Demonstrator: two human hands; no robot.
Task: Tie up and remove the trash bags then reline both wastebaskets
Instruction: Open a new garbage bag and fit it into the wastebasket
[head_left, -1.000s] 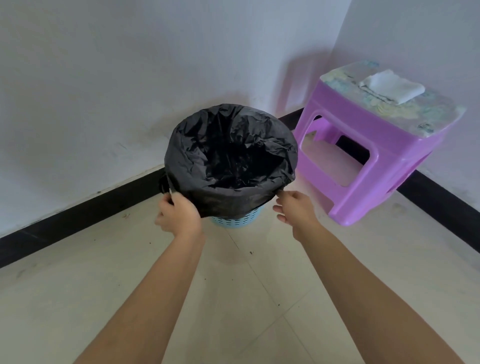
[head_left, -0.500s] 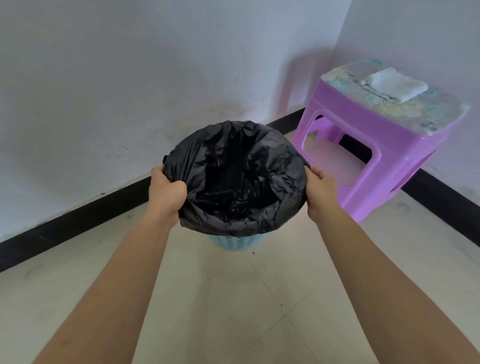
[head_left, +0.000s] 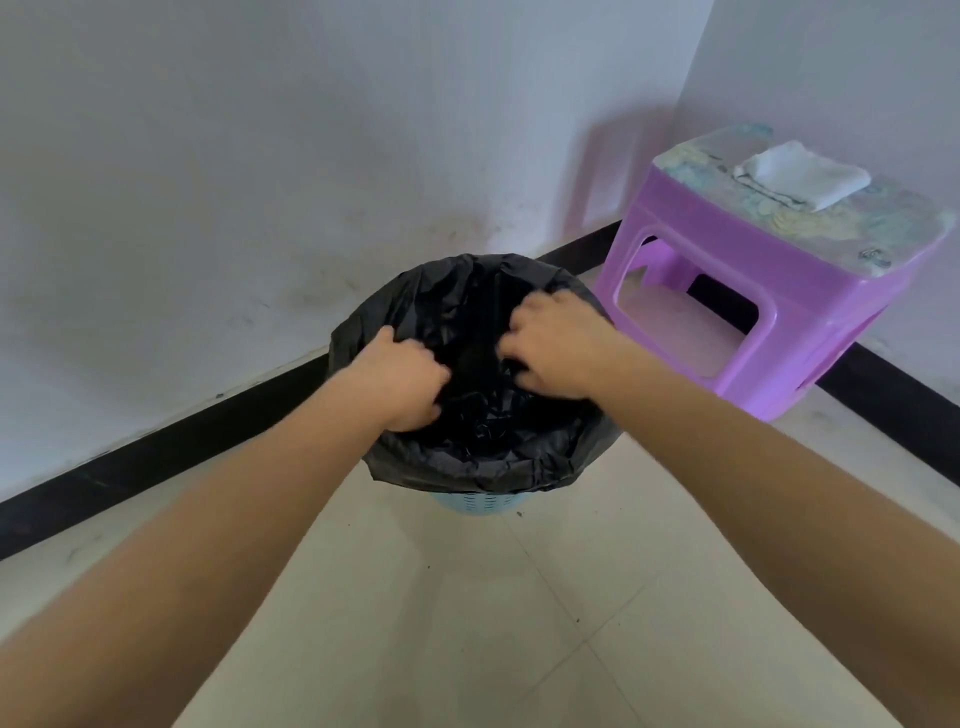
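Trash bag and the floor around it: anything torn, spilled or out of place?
Nothing serious. The trash bag looks intact, gripped by the left hand and right hand over the blue wastebasket. Only a few dark specks lie on the floor tiles near it; no spill.

Trash bag (head_left: 467, 467) is showing as thin black plastic film, crinkling all over, giving a faint sheen on the folds. Wastebasket (head_left: 478, 503) is reading as light blue hard plastic with a perforated, matt wall. Stool (head_left: 810, 312) is looking like moulded purple plastic, smooth and slightly glossy, with a floral print on top. Cloth (head_left: 802, 174) is looking white, soft, woven. Floor (head_left: 467, 623) is showing pale smooth tiles with a low sheen. Wall (head_left: 260, 156) is looking matt painted and scuffed; baseboard (head_left: 156, 457) is reading black, smooth.
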